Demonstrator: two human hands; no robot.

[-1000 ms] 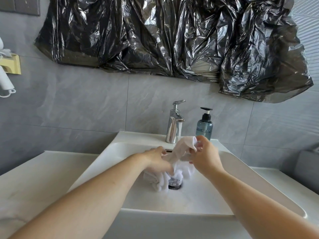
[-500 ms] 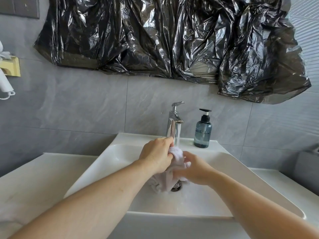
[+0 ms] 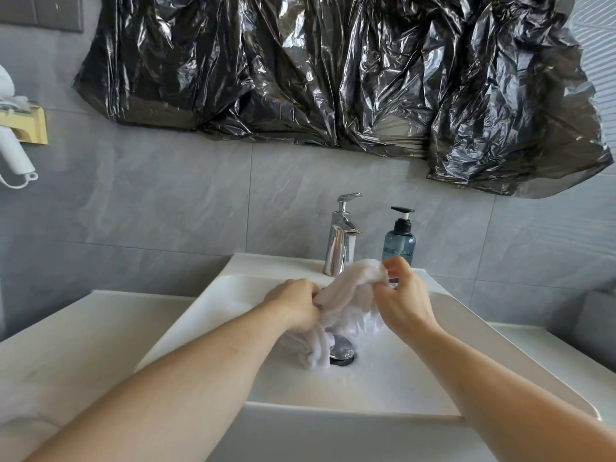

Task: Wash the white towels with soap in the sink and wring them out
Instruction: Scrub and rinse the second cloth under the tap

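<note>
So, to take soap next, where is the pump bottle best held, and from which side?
Grip the soap bottle around its round blue body, coming from the front right with the right hand. It stands upright beside the faucet, which blocks its left; the black pump head stays free for pressing.

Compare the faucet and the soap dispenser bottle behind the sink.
The faucet is shiny chrome; the soap dispenser bottle is translucent blue-grey with a black pump. The faucet stands taller and left of the bottle. The faucet has a lever on top, the bottle a pump head. Both stand upright on the sink back ledge.
</note>
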